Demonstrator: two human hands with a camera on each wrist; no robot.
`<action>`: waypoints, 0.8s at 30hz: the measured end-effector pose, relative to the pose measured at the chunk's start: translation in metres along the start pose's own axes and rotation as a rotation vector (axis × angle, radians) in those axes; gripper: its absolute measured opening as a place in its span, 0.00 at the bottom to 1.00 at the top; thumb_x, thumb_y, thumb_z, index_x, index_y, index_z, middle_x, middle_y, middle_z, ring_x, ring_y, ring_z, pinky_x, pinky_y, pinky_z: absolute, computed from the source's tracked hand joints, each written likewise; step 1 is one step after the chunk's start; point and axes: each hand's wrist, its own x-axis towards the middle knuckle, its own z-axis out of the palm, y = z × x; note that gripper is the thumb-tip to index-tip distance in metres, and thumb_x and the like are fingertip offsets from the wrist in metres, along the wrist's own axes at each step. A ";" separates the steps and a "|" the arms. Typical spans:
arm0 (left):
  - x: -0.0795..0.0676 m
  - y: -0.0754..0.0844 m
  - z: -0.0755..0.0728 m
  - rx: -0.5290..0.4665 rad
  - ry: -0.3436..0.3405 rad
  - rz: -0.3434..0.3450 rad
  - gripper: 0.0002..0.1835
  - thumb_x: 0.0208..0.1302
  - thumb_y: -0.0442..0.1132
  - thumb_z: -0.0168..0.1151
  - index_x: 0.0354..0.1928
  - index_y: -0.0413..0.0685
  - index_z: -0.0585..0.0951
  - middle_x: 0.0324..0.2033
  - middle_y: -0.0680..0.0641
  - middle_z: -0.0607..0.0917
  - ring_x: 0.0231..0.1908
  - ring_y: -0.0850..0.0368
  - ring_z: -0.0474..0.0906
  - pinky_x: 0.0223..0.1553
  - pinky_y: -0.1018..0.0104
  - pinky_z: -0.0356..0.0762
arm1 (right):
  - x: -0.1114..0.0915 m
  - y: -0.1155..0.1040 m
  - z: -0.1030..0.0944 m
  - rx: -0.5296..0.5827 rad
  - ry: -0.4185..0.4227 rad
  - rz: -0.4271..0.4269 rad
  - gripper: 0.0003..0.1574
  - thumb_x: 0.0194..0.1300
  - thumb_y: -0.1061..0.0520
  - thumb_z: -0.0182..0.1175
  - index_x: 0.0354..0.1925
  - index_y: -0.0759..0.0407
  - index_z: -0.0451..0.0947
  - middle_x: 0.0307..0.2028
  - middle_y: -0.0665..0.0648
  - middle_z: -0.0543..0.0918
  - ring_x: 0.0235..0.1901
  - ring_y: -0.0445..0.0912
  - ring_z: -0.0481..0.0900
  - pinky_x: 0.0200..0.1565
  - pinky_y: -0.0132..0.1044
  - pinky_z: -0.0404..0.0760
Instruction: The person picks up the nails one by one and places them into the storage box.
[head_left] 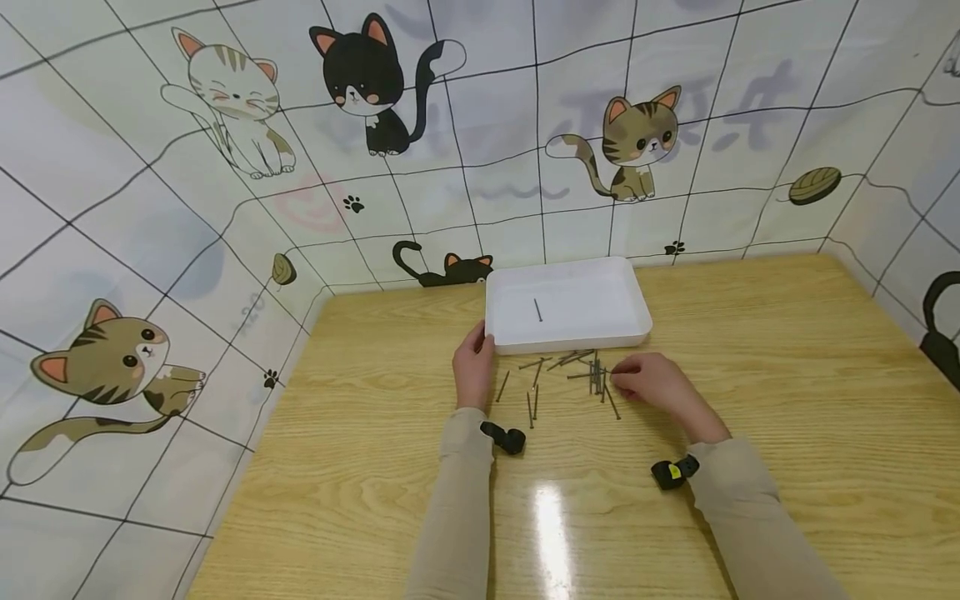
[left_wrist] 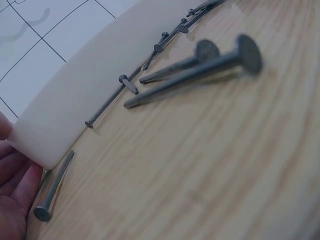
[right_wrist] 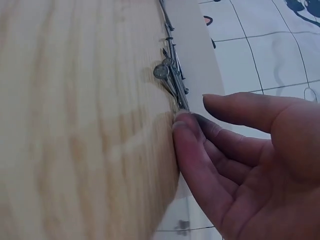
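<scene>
A shallow white tray (head_left: 567,342) stands at the back of the table with one nail (head_left: 537,310) lying in it. My left hand (head_left: 473,367) grips the tray's near left corner, thumb and fingers on either side of its wall in the left wrist view. Loose steel nails (head_left: 597,377) lie scattered and partly heaped in front of the tray. At the right end of the heap is my right hand (head_left: 654,384). Its fingertips (right_wrist: 184,121) reach the nail ends while the thumb stands apart from them in the right wrist view. A single nail (left_wrist: 54,186) lies close beside my left fingers.
The wood-grain table (head_left: 360,467) meets a wall covering (head_left: 510,125) printed with cats and grid lines just behind the tray. A black wrist camera (head_left: 504,437) sits on the left sleeve, another black camera (head_left: 674,472) on the right.
</scene>
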 end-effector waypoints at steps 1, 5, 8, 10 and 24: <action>0.000 0.000 0.000 0.002 0.003 -0.002 0.21 0.63 0.43 0.51 0.59 0.50 0.72 0.52 0.50 0.76 0.51 0.62 0.70 0.51 0.63 0.67 | 0.000 -0.001 0.001 -0.035 0.004 -0.001 0.21 0.63 0.57 0.52 0.49 0.71 0.73 0.36 0.61 0.80 0.31 0.47 0.79 0.32 0.37 0.78; 0.001 0.001 0.001 0.004 0.012 -0.007 0.21 0.63 0.43 0.51 0.58 0.51 0.72 0.52 0.51 0.76 0.51 0.62 0.70 0.51 0.64 0.67 | -0.003 -0.006 0.005 -0.169 0.032 -0.002 0.19 0.62 0.56 0.52 0.46 0.69 0.75 0.28 0.57 0.80 0.25 0.44 0.77 0.30 0.37 0.75; 0.000 0.002 0.001 -0.008 0.008 -0.004 0.21 0.63 0.43 0.52 0.58 0.51 0.72 0.52 0.50 0.76 0.51 0.62 0.71 0.51 0.63 0.67 | -0.006 -0.009 0.008 -0.243 0.046 0.004 0.18 0.61 0.55 0.53 0.44 0.67 0.76 0.24 0.55 0.79 0.22 0.44 0.74 0.28 0.38 0.72; 0.000 0.002 0.002 -0.016 0.004 -0.002 0.21 0.63 0.42 0.52 0.58 0.50 0.72 0.52 0.50 0.76 0.51 0.62 0.71 0.51 0.63 0.67 | -0.008 -0.011 0.010 -0.286 0.054 0.011 0.17 0.61 0.54 0.54 0.41 0.66 0.77 0.21 0.54 0.77 0.20 0.44 0.72 0.27 0.37 0.70; 0.000 0.001 0.002 -0.006 0.018 -0.015 0.20 0.63 0.43 0.51 0.57 0.52 0.73 0.52 0.51 0.76 0.51 0.62 0.70 0.51 0.64 0.66 | -0.015 -0.023 0.020 -0.367 0.065 -0.010 0.12 0.56 0.54 0.59 0.33 0.63 0.79 0.22 0.52 0.77 0.20 0.43 0.71 0.23 0.36 0.69</action>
